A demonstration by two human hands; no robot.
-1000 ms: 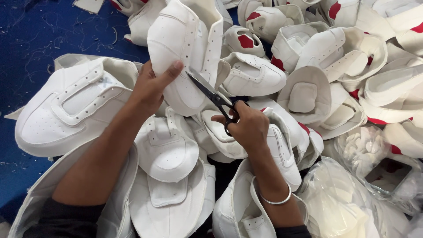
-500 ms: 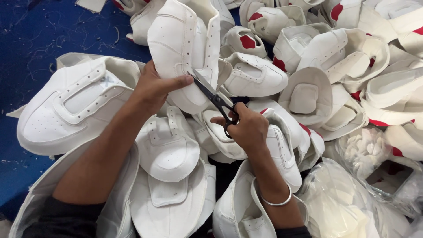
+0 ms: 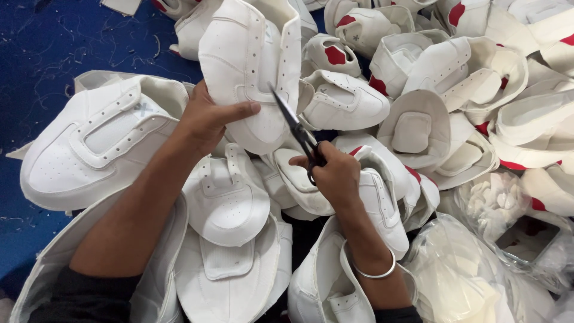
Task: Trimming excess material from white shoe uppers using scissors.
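My left hand (image 3: 206, 116) grips a white stitched shoe upper (image 3: 251, 66) by its lower edge and holds it upright above the pile. Black scissors (image 3: 297, 133) are in my right hand (image 3: 335, 173), fingers through the handles, blades pointing up and left so the tips reach the upper's right edge. A metal bangle (image 3: 373, 272) circles my right wrist.
White shoe uppers lie heaped all around: a large one (image 3: 89, 149) at left, toe pieces (image 3: 227, 203) under my arms, several with red patches (image 3: 418, 78) at the back right. Clear plastic bags (image 3: 496, 251) sit at lower right. Blue fabric (image 3: 54, 48) with thread scraps covers the left.
The scissors' blades have swung upward and closer to the held upper's right edge. My left thumb has shifted across the upper's lower edge. The upper stays in place.
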